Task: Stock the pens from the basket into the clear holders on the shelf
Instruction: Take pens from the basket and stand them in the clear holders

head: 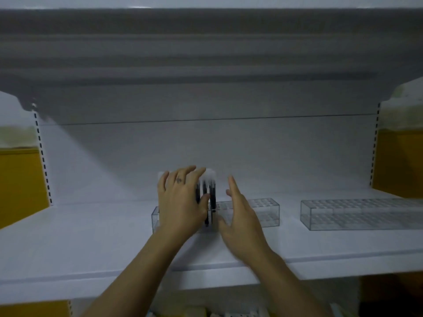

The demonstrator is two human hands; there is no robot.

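- On the white shelf (91, 236), near its middle, a clear holder (267, 211) lies lengthwise along the shelf. A second clear holder (354, 213) stands well apart to its right.
- A small bunch of pens (212, 197) stands in the left part of the first holder, with the lower ends down among its cells.
- The left hand (180, 202) holds this bunch. Its thumb is curled across the front of the dark barrels and its fingers reach round behind the tops.
- The right hand (240, 216) holds nothing. Its fingers are straight and together, just to the right of the pens, above the holder. It is blurred, so I cannot tell whether it touches anything.
- Progress, as I judge it, is early. Only these few pens are in place. The right part of the first holder shows bare cells, and the second holder looks wholly unfilled.
- The basket cannot be made out, as only blurred shapes show at the bottom edge. How many pens are left cannot be told.
- The pens' long axis runs near upright, at right angles to the shelf. The pale, blurred ends point up and the dark barrels point down.
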